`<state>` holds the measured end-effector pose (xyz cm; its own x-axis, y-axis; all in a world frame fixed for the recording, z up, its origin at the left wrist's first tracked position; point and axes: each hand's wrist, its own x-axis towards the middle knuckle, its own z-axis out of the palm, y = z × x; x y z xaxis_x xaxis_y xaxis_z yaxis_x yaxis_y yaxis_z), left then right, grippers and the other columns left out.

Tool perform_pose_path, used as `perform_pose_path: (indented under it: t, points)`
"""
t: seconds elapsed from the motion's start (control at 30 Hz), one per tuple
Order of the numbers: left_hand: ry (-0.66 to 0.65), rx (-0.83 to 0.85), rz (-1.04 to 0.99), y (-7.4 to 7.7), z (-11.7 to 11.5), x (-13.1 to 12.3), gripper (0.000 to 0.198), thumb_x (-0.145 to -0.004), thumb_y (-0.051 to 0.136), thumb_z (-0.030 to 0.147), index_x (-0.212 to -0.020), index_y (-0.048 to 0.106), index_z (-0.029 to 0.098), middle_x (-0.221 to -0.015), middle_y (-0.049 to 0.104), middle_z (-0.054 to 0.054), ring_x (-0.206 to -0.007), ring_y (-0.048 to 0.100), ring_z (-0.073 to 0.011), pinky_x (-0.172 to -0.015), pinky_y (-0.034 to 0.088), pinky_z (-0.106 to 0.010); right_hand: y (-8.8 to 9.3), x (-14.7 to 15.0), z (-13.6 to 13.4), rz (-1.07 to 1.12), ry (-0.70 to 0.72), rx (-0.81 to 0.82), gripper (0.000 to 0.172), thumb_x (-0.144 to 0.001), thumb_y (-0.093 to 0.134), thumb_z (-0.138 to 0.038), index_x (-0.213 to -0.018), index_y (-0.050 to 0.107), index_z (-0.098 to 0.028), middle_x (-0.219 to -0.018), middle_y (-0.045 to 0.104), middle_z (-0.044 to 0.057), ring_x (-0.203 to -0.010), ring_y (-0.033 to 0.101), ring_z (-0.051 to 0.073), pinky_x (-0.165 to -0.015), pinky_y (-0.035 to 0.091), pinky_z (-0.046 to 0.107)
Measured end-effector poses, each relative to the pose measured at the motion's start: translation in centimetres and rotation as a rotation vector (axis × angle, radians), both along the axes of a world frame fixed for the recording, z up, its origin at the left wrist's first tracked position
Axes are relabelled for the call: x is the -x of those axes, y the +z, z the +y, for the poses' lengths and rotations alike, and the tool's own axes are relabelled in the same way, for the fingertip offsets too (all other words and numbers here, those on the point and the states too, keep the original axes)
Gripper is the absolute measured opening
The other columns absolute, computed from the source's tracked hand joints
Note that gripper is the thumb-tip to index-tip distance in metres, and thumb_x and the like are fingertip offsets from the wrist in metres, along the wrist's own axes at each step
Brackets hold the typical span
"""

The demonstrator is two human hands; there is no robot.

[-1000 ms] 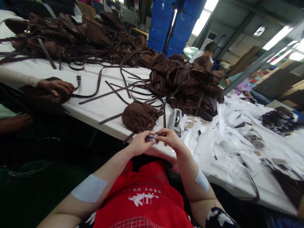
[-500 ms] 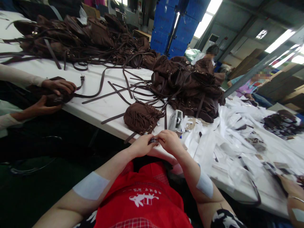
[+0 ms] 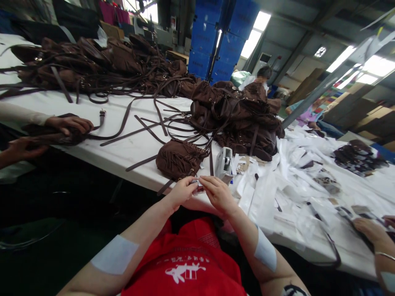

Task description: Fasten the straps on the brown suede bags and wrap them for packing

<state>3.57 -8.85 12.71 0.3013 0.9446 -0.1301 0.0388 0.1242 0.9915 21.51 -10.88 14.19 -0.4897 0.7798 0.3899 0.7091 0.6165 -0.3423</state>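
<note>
At the table's front edge, my left hand and my right hand come together with fingertips almost meeting. Both are closed around a small thing with a shiny, greyish part; the fingers cover most of it, so its kind cannot be told. The right fingers lie side by side over its top. Just beyond my left hand rests a brown fringed bag with gold-coloured metal fittings. A grey-white device with a dark opening stands on the table beyond my right hand.
Brown bags with long straps form piles at the back. White wrapping sheets and scraps cover the right side. At left, a co-worker's hand rests on another bag; another person's hand works at far right. A slanted metal pole rises behind.
The view has shifted slightly. My right fingers have gone from a pinch to lying flatter over the small thing. The left co-worker's lower hand has moved left, away from their bag's near end.
</note>
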Motion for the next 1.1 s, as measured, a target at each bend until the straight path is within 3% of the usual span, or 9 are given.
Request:
perform_pose_path:
  t: [0.1, 0.23, 0.37, 0.43, 0.5, 0.63, 0.83, 1.1]
  points:
    - [0.019, 0.005, -0.027, 0.1, 0.0, -0.3, 0.03, -0.077, 0.061, 0.037, -0.096, 0.067, 0.014, -0.081, 0.069, -0.004, -0.07, 0.062, -0.0141, -0.065, 0.048, -0.025, -0.1, 0.1, -0.4, 0.051, -0.007, 0.004, 0.04, -0.096, 0.047, -0.015, -0.133, 0.06, -0.025, -0.129, 0.064, 0.008, -0.117, 0.059, 0.022, -0.102, 0.049, 0.04]
    - [0.022, 0.005, 0.009, -0.1, 0.0, 0.0, 0.034, -0.076, 0.065, 0.038, -0.1, 0.068, 0.015, -0.082, 0.07, -0.005, -0.075, 0.064, -0.0172, -0.069, 0.049, -0.027, 0.1, -1.2, -0.6, 0.177, -0.078, 0.009, 0.038, -0.092, 0.054, -0.019, -0.129, 0.062, -0.026, -0.128, 0.065, 0.008, -0.117, 0.059, 0.023, -0.102, 0.048, 0.041]
    - [0.018, -0.059, 0.084, -0.5, 0.0, 0.3, 0.034, -0.075, 0.067, 0.038, -0.099, 0.069, 0.015, -0.087, 0.072, -0.006, -0.081, 0.065, -0.0195, -0.073, 0.049, -0.029, 0.0, -5.7, 1.1, 0.42, -0.437, -0.05, 0.027, -0.089, 0.055, -0.028, -0.111, 0.07, -0.021, -0.105, 0.072, 0.01, -0.094, 0.066, 0.023, -0.087, 0.052, 0.04]
    - [0.026, -0.079, 0.104, -0.6, -0.1, 0.3, 0.031, -0.075, 0.066, 0.037, -0.098, 0.069, 0.016, -0.085, 0.071, -0.005, -0.079, 0.065, -0.0194, -0.072, 0.048, -0.029, -0.6, -8.1, 2.5, 0.502, -0.641, 0.033, 0.027, -0.087, 0.055, -0.034, -0.103, 0.072, -0.019, -0.097, 0.072, 0.01, -0.083, 0.066, 0.023, -0.082, 0.051, 0.039]
    - [0.036, -0.088, 0.12, -0.5, -0.2, 0.2, 0.03, -0.075, 0.064, 0.035, -0.098, 0.069, 0.016, -0.081, 0.07, -0.004, -0.076, 0.064, -0.0192, -0.07, 0.048, -0.028, -1.4, -9.8, 3.8, 0.529, -0.751, 0.183, 0.028, -0.084, 0.057, -0.038, -0.092, 0.074, -0.017, -0.088, 0.072, 0.009, -0.079, 0.065, 0.023, -0.079, 0.05, 0.039]
    - [0.021, -0.09, 0.129, -0.5, -0.2, 0.3, 0.033, -0.075, 0.062, 0.036, -0.1, 0.068, 0.015, -0.083, 0.07, -0.004, -0.077, 0.063, -0.0199, -0.071, 0.047, -0.029, -3.4, -10.7, 5.1, 0.581, -0.75, 0.352, 0.03, -0.078, 0.059, -0.044, -0.069, 0.072, -0.018, -0.065, 0.069, 0.005, -0.068, 0.065, 0.021, -0.069, 0.05, 0.034]
    - [0.029, -0.09, 0.112, -1.0, -0.1, 0.3, 0.037, -0.075, 0.065, 0.04, -0.102, 0.068, 0.015, -0.088, 0.072, -0.006, -0.082, 0.065, -0.0213, -0.076, 0.049, -0.031, -4.8, -9.7, 5.5, 0.789, -0.745, 0.374, 0.037, -0.068, 0.067, -0.05, -0.073, 0.074, -0.014, -0.068, 0.072, 0.006, -0.066, 0.064, 0.018, -0.064, 0.049, 0.029]
    - [0.042, -0.068, 0.059, -1.3, -0.2, 0.1, 0.038, -0.072, 0.068, 0.043, -0.098, 0.068, 0.015, -0.088, 0.073, -0.006, -0.082, 0.067, -0.0221, -0.076, 0.051, -0.032, -4.8, -8.2, 4.2, 0.941, -0.807, 0.204, 0.027, -0.067, 0.07, -0.045, -0.066, 0.072, -0.018, -0.089, 0.071, 0.007, -0.093, 0.064, 0.022, -0.091, 0.046, 0.035]
